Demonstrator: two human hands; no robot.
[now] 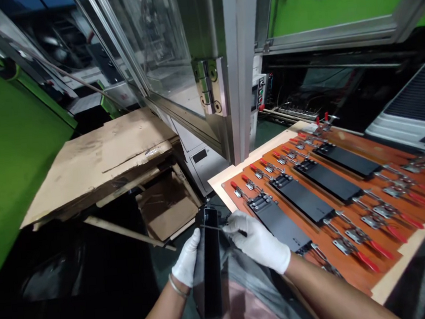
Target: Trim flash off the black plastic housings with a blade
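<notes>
My left hand [187, 258] in a white glove grips a long black rectangular plate [207, 266], held upright over my lap. My right hand [257, 240], also gloved white, pinches a thin black strip [218, 227] that runs across the plate's upper end. Beyond that hand lies an orange-brown fixture board [375, 150] holding several matching black plates, the nearest [283, 227] just past my right fingers. Rows of toggle clamps [344, 246] with red handles line the board on both sides of the plates.
A pale wooden base [393, 272] lies under the fixture board. To the left are a torn cardboard sheet [97, 162] and a cardboard box [164, 206]. A glass machine door with a metal hinge [208, 88] stands ahead, beside a green machine panel [10, 147].
</notes>
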